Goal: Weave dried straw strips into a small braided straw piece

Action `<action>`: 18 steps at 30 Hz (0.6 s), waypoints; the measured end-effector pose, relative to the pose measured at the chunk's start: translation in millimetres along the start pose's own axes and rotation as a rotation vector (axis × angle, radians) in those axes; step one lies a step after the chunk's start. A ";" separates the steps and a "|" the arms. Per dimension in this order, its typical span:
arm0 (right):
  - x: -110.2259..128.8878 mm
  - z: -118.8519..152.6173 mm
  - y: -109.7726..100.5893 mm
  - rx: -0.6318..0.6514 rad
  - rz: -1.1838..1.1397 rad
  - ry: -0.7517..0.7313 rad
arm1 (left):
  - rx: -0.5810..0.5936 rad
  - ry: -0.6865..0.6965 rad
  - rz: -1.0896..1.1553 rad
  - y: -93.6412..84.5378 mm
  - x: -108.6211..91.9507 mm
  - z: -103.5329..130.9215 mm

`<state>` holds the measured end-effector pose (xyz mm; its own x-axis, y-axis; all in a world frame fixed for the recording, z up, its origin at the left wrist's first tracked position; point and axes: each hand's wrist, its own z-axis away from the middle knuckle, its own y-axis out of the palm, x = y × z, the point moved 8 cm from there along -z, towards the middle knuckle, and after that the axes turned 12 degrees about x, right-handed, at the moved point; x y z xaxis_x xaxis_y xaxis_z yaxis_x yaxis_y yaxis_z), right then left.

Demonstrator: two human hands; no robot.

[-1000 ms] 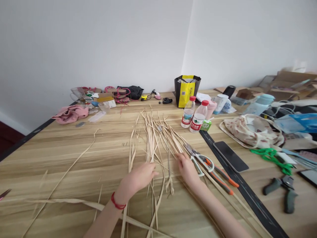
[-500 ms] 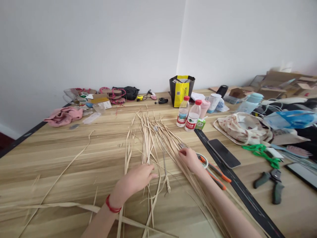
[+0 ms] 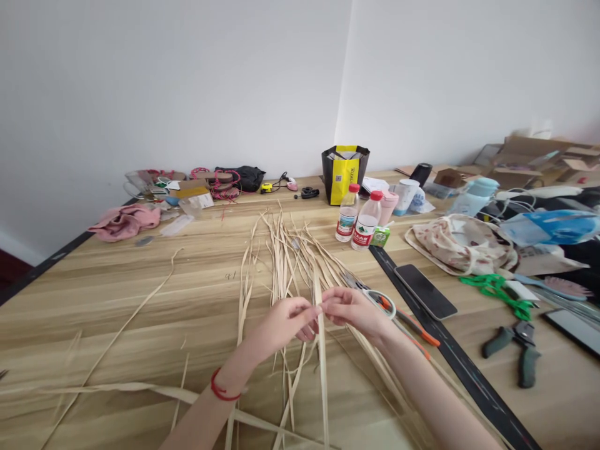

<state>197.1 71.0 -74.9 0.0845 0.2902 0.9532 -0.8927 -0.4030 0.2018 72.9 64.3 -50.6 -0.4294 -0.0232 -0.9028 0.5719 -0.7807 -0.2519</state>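
Observation:
Long pale dried straw strips (image 3: 281,256) lie spread over the middle of the wooden table. My left hand (image 3: 293,322), with a red cord on its wrist, is closed with its fingertips at one wide strip (image 3: 322,375). My right hand (image 3: 347,309) meets it from the right, its fingers pinched on the same strip. That strip runs from the bundle down toward the table's near edge. Scissors with orange and white handles (image 3: 382,303) lie just right of my right hand, partly under the forearm.
Two red-capped bottles (image 3: 367,220) stand behind the straw, near a yellow and black bag (image 3: 344,175). A phone (image 3: 425,291), pruning shears (image 3: 521,344) and a cloth bag (image 3: 462,244) lie right. A pink cloth (image 3: 125,222) lies far left.
My right hand has moved left and my left hand right, so they now meet. A wide strip is now raised between them. The view has shifted slightly.

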 end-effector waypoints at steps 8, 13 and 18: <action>34.7 10.6 17.5 -0.051 0.064 -0.133 | -0.066 0.075 0.230 -4.8 -10.1 8.0; 46.6 3.1 19.8 -0.003 0.074 -0.185 | -0.116 0.100 0.272 -12.6 -16.1 13.1; 51.3 -4.0 20.9 -0.001 0.160 -0.190 | -0.151 0.080 0.263 -18.1 -12.8 15.6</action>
<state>181.0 81.0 -22.7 0.0234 0.0538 0.9983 -0.9018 -0.4299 0.0444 57.2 68.9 -29.1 -0.1997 -0.1583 -0.9670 0.7560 -0.6527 -0.0493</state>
